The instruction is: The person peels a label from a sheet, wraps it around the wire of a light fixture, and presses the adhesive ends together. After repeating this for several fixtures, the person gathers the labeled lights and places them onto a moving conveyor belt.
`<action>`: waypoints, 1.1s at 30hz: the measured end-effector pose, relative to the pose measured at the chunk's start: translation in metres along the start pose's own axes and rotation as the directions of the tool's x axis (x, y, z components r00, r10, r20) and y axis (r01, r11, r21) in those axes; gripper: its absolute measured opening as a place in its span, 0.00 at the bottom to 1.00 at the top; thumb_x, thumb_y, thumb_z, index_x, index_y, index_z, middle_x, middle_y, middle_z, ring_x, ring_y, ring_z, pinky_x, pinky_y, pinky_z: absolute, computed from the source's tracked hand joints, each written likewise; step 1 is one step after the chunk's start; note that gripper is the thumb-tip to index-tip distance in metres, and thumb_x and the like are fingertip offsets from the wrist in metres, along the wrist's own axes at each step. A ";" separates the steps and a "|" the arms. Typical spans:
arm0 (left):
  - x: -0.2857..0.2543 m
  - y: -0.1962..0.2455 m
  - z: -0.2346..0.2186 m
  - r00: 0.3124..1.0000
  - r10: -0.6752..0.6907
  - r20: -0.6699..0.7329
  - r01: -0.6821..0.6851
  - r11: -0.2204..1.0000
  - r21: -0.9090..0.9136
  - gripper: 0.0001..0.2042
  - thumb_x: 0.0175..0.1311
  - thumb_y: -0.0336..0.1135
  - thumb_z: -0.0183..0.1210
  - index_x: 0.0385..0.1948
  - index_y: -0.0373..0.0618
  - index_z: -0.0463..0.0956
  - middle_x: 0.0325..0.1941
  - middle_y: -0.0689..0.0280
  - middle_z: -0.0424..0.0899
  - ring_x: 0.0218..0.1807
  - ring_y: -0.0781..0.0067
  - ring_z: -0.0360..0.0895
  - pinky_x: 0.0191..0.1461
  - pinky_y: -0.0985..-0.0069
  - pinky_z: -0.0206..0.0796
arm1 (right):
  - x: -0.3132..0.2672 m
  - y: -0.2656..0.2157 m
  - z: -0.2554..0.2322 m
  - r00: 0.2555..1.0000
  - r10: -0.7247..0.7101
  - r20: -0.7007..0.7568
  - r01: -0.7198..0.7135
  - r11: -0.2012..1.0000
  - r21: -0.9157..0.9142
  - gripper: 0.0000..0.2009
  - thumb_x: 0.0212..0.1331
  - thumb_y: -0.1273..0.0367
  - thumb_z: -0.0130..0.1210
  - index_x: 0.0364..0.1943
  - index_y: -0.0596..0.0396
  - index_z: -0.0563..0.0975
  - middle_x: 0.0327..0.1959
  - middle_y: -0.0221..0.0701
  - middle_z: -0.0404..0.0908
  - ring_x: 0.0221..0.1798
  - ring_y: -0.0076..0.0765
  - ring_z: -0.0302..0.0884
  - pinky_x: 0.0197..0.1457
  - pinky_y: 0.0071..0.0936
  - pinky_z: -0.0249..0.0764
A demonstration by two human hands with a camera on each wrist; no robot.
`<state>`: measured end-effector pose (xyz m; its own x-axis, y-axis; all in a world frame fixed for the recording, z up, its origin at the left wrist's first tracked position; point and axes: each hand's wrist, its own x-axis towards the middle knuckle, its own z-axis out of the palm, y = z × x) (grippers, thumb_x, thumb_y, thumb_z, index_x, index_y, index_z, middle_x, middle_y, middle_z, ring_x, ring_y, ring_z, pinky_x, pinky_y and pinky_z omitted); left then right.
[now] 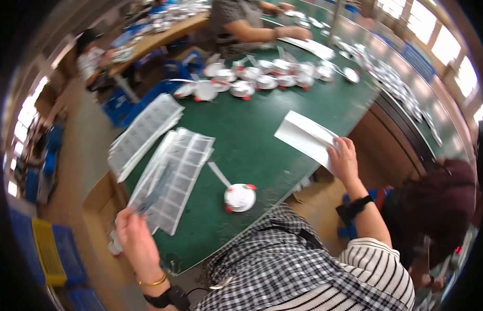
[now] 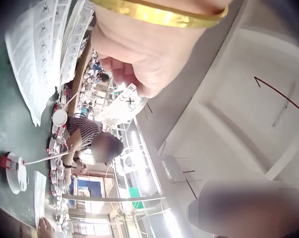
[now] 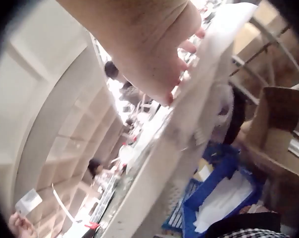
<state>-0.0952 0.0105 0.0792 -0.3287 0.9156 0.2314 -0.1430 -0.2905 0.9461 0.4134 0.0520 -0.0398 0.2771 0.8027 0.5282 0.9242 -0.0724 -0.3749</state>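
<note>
My left hand (image 1: 138, 243), at the table's near left corner, pinches a small printed translucent sheet (image 2: 124, 105) between thumb and fingers. Just beyond it, white sheets with a printed grid (image 1: 182, 171) lie fanned on the green table. My right hand (image 1: 346, 161) grips the near right end of a creased white paper sheet (image 1: 304, 136) at the table edge. Between the hands rests a round white device (image 1: 240, 198) with red clips and a pale strip (image 1: 218, 173) pointing away from me. In the right wrist view the white paper (image 3: 204, 84) hangs below the right fingers.
Another stack of grid sheets (image 1: 145, 132) lies farther left. Several round white devices (image 1: 267, 75) crowd the table's far side, where a person (image 1: 246, 28) works. Someone in dark clothing (image 1: 433, 207) is at my right. A blue bin (image 3: 224, 198) stands below the table edge.
</note>
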 end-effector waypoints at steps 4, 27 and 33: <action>-0.002 0.016 0.039 0.991 -0.080 0.111 0.084 0.996 -0.032 0.07 0.65 0.29 0.51 0.42 0.37 0.71 0.43 0.63 0.74 0.47 0.76 0.70 0.55 0.75 0.61 | -0.045 0.059 0.000 0.911 0.403 -0.089 -0.375 0.898 0.231 0.12 0.56 0.66 0.57 0.40 0.58 0.76 0.41 0.42 0.76 0.45 0.46 0.74 0.49 0.34 0.70; -0.040 -0.020 0.089 0.812 -0.444 0.378 0.486 0.874 -0.017 0.07 0.62 0.24 0.53 0.41 0.36 0.73 0.42 0.63 0.77 0.45 0.72 0.75 0.55 0.72 0.66 | -0.018 -0.045 -0.020 0.936 0.299 0.188 -0.335 0.586 0.738 0.04 0.62 0.73 0.52 0.37 0.58 0.75 0.30 0.23 0.71 0.30 0.16 0.67 0.33 0.18 0.65; -0.039 -0.025 0.090 0.734 -0.500 0.460 0.607 0.786 -0.114 0.06 0.64 0.26 0.52 0.40 0.39 0.73 0.41 0.64 0.79 0.44 0.72 0.75 0.56 0.70 0.66 | -0.016 -0.153 -0.034 0.699 -0.500 0.511 -0.483 0.197 0.853 0.21 0.59 0.67 0.59 0.56 0.55 0.70 0.54 0.30 0.71 0.56 0.25 0.68 0.57 0.26 0.67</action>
<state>0.0051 0.0065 0.0670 0.2594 0.9450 -0.1992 -0.4189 0.2959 0.8585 0.2766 0.0302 0.0347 -0.4029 0.8998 0.1673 -0.1758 0.1033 -0.9790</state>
